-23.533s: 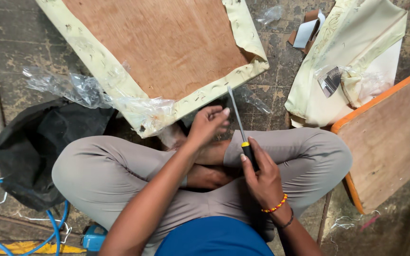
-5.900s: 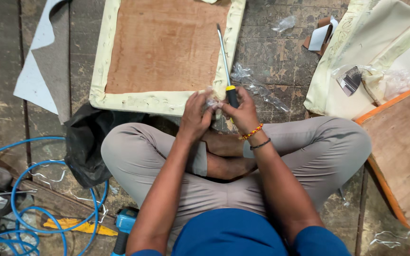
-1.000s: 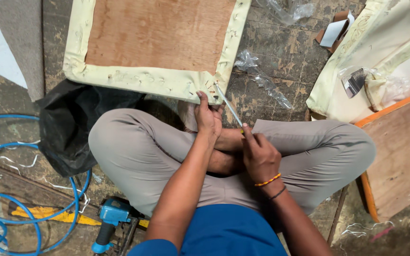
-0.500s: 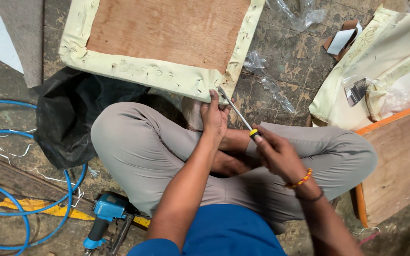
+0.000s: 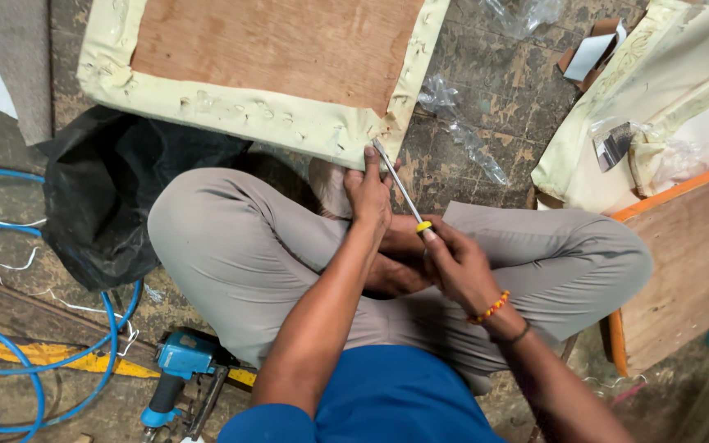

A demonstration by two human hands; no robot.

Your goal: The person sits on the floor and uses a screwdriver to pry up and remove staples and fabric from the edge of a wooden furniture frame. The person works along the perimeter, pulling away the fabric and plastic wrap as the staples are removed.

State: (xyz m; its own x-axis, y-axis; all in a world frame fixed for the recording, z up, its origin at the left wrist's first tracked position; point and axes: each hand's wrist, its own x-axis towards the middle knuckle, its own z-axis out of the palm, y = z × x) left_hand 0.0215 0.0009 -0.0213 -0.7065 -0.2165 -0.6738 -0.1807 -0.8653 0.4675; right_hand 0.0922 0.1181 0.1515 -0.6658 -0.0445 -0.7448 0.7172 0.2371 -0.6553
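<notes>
Worn floor (image 5: 494,90); black bag (image 5: 116,197), stapler (image 5: 178,369) beside knees.

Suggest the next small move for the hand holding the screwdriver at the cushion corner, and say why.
Probably a gentle lever: the right hand tilts the screwdriver handle down to lift the staple. The tip sits at the stapled corner of the cream fabric on the wooden seat board, and the left hand steadies the shaft right beside it, so the move should stay small.
</notes>
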